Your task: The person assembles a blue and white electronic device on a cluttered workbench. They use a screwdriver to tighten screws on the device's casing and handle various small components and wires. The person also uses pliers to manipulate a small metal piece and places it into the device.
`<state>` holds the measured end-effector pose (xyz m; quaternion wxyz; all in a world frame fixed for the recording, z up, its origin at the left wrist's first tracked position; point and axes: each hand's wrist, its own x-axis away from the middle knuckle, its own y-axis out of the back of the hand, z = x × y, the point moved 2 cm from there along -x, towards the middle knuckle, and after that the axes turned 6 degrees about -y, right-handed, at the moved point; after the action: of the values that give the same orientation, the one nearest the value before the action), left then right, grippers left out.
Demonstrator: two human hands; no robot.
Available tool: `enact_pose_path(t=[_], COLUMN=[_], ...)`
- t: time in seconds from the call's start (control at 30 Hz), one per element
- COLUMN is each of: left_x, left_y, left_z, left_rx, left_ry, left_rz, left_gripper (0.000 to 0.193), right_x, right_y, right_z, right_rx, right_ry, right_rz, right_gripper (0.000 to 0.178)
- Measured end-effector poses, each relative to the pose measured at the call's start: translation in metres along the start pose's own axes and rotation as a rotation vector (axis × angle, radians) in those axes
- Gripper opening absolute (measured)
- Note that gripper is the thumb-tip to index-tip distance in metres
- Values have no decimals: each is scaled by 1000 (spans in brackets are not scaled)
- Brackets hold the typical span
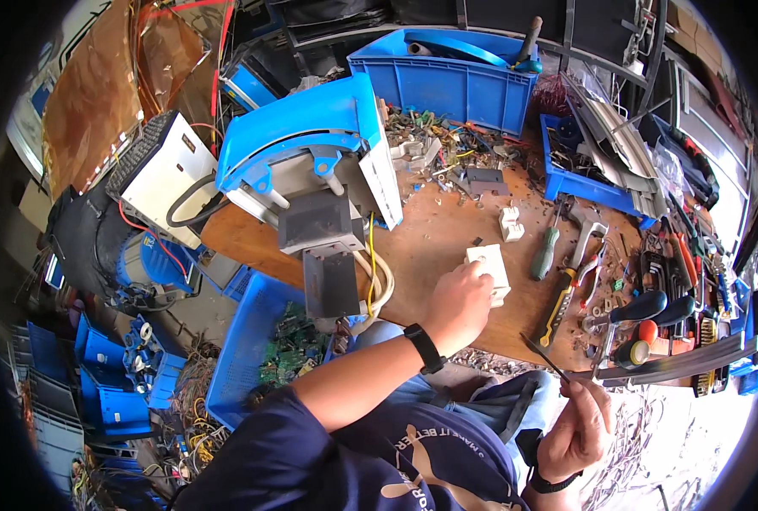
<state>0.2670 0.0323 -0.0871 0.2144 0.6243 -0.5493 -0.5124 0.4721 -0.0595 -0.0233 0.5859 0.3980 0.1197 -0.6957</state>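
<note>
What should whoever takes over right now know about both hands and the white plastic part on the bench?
Left hand: resting on the small white rectangular plastic block, pressing it onto the brown wooden bench.
Right hand: off the bench's near edge, pinching a thin dark metal strip.
Nearby: a green-handled screwdriver and a second small white plastic piece lie loose, untouched.
The block looks closed; the strip is not yet at it.

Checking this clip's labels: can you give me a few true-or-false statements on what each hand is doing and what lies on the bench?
1. The left hand rests on a white plastic block on the wooden bench. True.
2. The right hand is empty. False: its fingers hold a thin dark tool.
3. A green-handled screwdriver lies right of the block. True.
4. The crate at the bench's back is red. False: it is blue.
</note>
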Motion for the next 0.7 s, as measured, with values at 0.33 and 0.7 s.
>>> enact_pose_path(t=[0.33,0.7], left_x=[22,170], left_y=[14,76], left_z=[-6,52], left_rx=[207,627], left_ry=[-22,182], left_rz=[-130,86], left_gripper=[25,15], right_x=[12,20], right_y=[-2,-24], right_z=[-19,-30], right_rx=[5,-72], right_ry=[-2,-142], right_rz=[50,116], right_gripper=[23,17])
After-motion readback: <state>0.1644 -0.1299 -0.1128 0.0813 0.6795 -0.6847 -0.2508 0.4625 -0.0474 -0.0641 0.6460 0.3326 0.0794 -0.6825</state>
